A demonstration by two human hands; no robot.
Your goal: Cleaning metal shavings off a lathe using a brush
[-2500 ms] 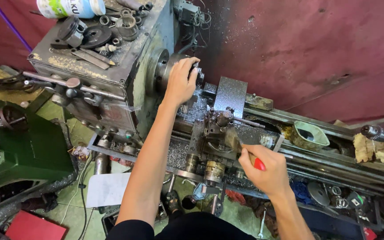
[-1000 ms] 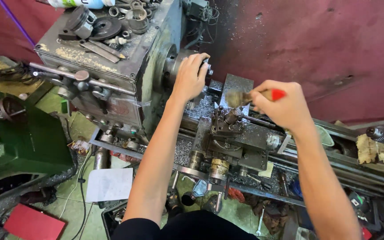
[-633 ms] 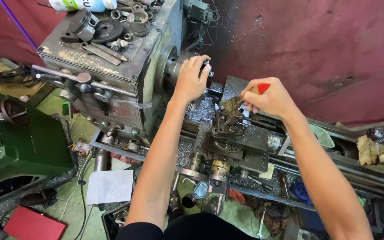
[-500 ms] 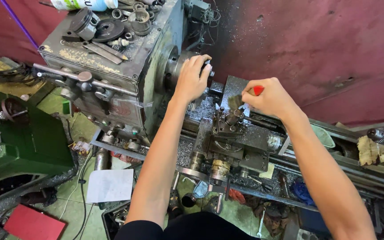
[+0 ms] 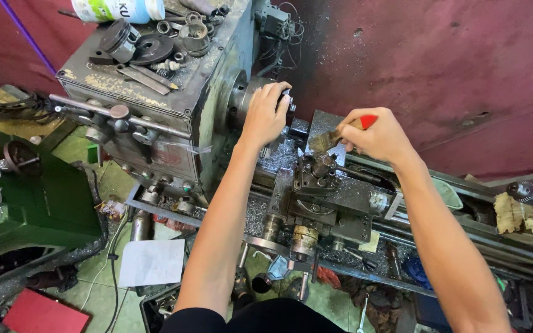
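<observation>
Two hands work: left hand [image 5: 265, 117] grips the chuck [image 5: 245, 98]; right hand [image 5: 374, 134] fingers pinch a brush [image 5: 334, 137], bristles pointing left.

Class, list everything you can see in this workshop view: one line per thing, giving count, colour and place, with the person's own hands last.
Lathe: one, grey and worn, centre.
Chuck: one, grey metal, on the lathe's right face, under the left hand.
Tool post: one, dark metal, on the carriage below the brush.
Paintbrush: one, wooden handle with red tip, in the right hand, bristles over the tool post.
Metal chips: many, silver, on the bed beside the chuck.
Loose parts: several, dark metal, on top of the lathe.
Plastic tub: one, white, top edge.
Paper sheet: one, white, on the floor.
Green machine: one, left.
Left hand: on the chuck.
Right hand: gripping the paintbrush.
</observation>
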